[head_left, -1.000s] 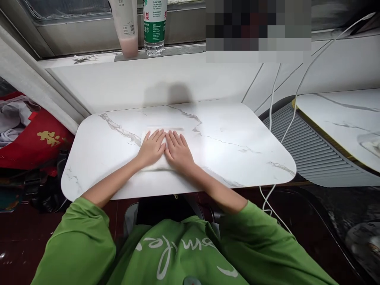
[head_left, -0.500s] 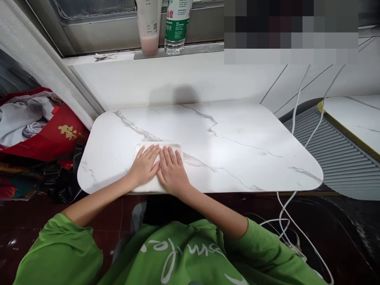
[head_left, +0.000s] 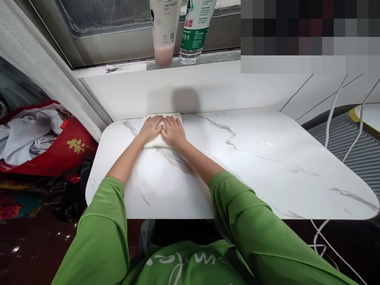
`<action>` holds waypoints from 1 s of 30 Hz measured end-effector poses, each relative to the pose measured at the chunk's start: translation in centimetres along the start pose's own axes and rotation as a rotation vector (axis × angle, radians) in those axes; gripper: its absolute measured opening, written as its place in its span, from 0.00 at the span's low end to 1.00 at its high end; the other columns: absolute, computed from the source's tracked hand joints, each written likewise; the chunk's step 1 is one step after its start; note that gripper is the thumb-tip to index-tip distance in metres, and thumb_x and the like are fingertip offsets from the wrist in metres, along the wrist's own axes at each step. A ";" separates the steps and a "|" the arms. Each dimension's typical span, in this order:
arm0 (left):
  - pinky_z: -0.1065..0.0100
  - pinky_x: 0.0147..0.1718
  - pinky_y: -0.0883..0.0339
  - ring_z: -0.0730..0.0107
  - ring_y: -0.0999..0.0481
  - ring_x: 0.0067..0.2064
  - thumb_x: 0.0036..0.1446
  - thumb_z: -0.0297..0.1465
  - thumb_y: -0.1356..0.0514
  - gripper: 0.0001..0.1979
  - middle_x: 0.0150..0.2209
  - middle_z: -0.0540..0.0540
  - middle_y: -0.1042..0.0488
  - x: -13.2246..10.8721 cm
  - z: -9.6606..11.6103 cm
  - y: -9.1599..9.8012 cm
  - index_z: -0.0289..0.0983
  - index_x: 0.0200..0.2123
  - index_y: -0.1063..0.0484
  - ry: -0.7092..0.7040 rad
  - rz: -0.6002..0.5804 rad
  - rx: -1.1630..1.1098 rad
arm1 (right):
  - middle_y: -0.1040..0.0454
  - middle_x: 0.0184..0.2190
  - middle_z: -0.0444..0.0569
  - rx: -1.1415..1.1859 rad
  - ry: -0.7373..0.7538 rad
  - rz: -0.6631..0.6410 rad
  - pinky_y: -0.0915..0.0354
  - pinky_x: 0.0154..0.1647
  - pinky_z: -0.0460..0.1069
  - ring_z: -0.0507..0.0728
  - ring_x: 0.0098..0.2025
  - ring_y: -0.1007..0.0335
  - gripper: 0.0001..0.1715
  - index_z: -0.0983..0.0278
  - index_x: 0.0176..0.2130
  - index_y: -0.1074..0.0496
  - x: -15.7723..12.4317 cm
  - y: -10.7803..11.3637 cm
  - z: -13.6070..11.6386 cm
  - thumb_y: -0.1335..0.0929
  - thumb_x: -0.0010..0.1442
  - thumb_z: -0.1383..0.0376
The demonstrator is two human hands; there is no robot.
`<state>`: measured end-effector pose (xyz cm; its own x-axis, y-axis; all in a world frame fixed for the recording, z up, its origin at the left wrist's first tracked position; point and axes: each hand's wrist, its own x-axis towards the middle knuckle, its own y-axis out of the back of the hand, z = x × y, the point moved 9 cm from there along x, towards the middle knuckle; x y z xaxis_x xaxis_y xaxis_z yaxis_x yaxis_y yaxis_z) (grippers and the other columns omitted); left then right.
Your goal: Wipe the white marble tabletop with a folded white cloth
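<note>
A white cloth [head_left: 153, 143] lies flat at the back edge of the white marble-patterned table [head_left: 252, 174], against the wall. On its left part rests my left hand [head_left: 150, 128], palm down with fingers stretched out. My right hand [head_left: 175, 133] presses flat on the cloth beside it, the thumbs meeting in the middle. Both arms reach forward across the table. The hands cover much of the cloth.
On the window sill above stand a cup with pink liquid [head_left: 164, 39], a water bottle [head_left: 194, 35] and a small clip [head_left: 116, 68]. A red bag [head_left: 69, 138] of clothes sits at left. White cables [head_left: 332, 113] hang at right by a ribbed grey panel [head_left: 335, 130].
Both hands have pushed the cloth forward from near the table's front edge to its back edge. My arms are now stretched further out, and the view has shifted.
</note>
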<state>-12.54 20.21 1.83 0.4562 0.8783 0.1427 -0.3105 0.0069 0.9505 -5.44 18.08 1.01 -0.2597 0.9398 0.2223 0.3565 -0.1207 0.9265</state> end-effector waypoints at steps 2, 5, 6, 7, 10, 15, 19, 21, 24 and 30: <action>0.58 0.65 0.56 0.66 0.44 0.65 0.63 0.31 0.54 0.23 0.64 0.44 0.39 0.9 -0.6 0.0 0.36 0.60 0.39 0.009 0.009 0.002 | 0.45 0.66 0.62 -0.004 -0.002 -0.001 0.60 0.67 0.60 0.63 0.68 0.54 0.33 0.79 0.64 0.46 1.1 -0.2 0.4 0.46 0.64 0.65; 0.58 0.65 0.57 0.66 0.45 0.66 0.64 0.32 0.55 0.24 0.64 0.44 0.41 0.8 -0.6 -0.1 0.35 0.61 0.40 0.006 0.012 0.013 | 0.46 0.66 0.61 -0.011 -0.001 -0.002 0.60 0.67 0.60 0.63 0.68 0.55 0.33 0.79 0.64 0.46 1.1 -0.2 0.5 0.47 0.65 0.65; 0.57 0.65 0.58 0.66 0.46 0.66 0.64 0.32 0.55 0.24 0.65 0.44 0.41 0.4 -0.4 -0.1 0.34 0.62 0.41 0.006 0.009 0.019 | 0.46 0.66 0.61 -0.010 0.003 -0.002 0.60 0.67 0.60 0.62 0.68 0.55 0.33 0.78 0.64 0.46 0.6 -0.2 0.3 0.47 0.65 0.65; 0.57 0.65 0.59 0.65 0.47 0.67 0.64 0.32 0.56 0.24 0.65 0.43 0.42 -0.2 -0.2 -0.1 0.34 0.62 0.41 0.008 0.006 0.026 | 0.46 0.66 0.61 -0.008 0.006 -0.001 0.60 0.67 0.60 0.62 0.68 0.55 0.33 0.78 0.65 0.46 0.0 -0.1 0.1 0.47 0.65 0.65; 0.56 0.66 0.60 0.65 0.48 0.67 0.65 0.32 0.56 0.24 0.66 0.43 0.43 -3.3 1.1 -0.1 0.33 0.62 0.42 0.011 -0.008 0.032 | 0.47 0.66 0.62 -0.006 0.009 0.004 0.59 0.67 0.60 0.63 0.68 0.56 0.33 0.78 0.64 0.46 -2.9 0.0 -1.2 0.47 0.65 0.64; 0.57 0.66 0.61 0.66 0.49 0.68 0.66 0.33 0.57 0.25 0.66 0.43 0.44 -11.9 3.9 0.6 0.33 0.63 0.43 -0.029 -0.022 0.021 | 0.46 0.66 0.64 0.013 0.051 0.036 0.60 0.67 0.63 0.66 0.68 0.55 0.33 0.80 0.64 0.46 -10.7 0.6 -5.6 0.46 0.65 0.63; 0.57 0.67 0.61 0.67 0.50 0.68 0.67 0.37 0.58 0.25 0.66 0.44 0.44 -19.8 5.1 2.2 0.36 0.64 0.45 -0.073 -0.021 -0.016 | 0.50 0.66 0.68 0.065 0.139 0.002 0.62 0.67 0.66 0.69 0.69 0.60 0.34 0.82 0.64 0.48 -17.1 1.2 -11.0 0.47 0.66 0.63; 0.56 0.67 0.59 0.67 0.50 0.68 0.68 0.38 0.57 0.25 0.66 0.45 0.44 -23.2 4.8 3.2 0.37 0.65 0.46 -0.074 -0.020 -0.032 | 0.52 0.67 0.69 0.111 0.200 -0.035 0.64 0.67 0.67 0.69 0.70 0.64 0.35 0.83 0.65 0.49 -19.3 1.3 -13.8 0.47 0.66 0.62; 0.56 0.66 0.58 0.67 0.48 0.67 0.68 0.39 0.57 0.25 0.66 0.45 0.44 -26.9 3.7 4.7 0.39 0.65 0.46 -0.032 -0.017 -0.041 | 0.54 0.67 0.68 0.193 0.274 -0.110 0.68 0.67 0.68 0.70 0.70 0.69 0.37 0.83 0.65 0.51 -20.9 1.2 -17.5 0.46 0.66 0.59; 0.53 0.66 0.57 0.65 0.47 0.67 0.67 0.40 0.57 0.25 0.66 0.47 0.43 -29.2 0.3 6.4 0.42 0.64 0.45 0.075 -0.038 -0.034 | 0.58 0.68 0.68 0.288 0.312 -0.231 0.70 0.66 0.70 0.70 0.70 0.72 0.38 0.82 0.66 0.54 -19.8 -0.1 -21.2 0.45 0.66 0.59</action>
<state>-27.61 -5.52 3.78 0.4051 0.9103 0.0847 -0.3229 0.0558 0.9448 -19.42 -7.26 2.93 -0.6027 0.7852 0.1418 0.4800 0.2148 0.8506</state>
